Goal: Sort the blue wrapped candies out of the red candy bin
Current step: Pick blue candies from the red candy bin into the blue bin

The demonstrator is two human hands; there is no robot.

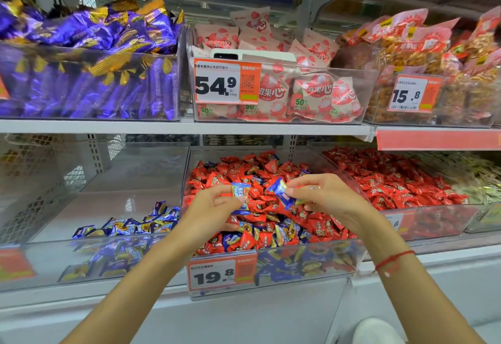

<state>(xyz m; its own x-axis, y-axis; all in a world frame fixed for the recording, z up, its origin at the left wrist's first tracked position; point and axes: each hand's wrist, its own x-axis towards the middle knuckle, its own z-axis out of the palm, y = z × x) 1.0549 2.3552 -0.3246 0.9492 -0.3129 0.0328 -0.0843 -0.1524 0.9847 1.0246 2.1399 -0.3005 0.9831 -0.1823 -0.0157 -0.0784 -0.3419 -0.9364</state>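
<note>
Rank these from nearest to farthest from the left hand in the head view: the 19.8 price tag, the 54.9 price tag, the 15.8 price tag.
From the left hand:
1. 19.8 price tag, just below, on the red candy bin's front.
2. 54.9 price tag, upper shelf, above.
3. 15.8 price tag, upper shelf, far right.

We see red wrappers (pixel 260 178) with small yellow marks filling the clear middle bin (pixel 187 181), with blue-and-gold wrapped candies (pixel 273 232) mixed in near its front, and more blue-and-gold candies (pixel 130 225) in the clear bin to the left (pixel 108 181). Each hand holds a blue candy, the left hand's (pixel 240 194) with a white panel, the right hand's (pixel 280 193) deep blue. Above sit purple packets (pixel 89 32) with gold ends and pale pink packs (pixel 311 94) printed red and green; the price tags (pixel 222 274) are orange and white with black numerals, and a red string (pixel 394 258) circles the right wrist.
</note>
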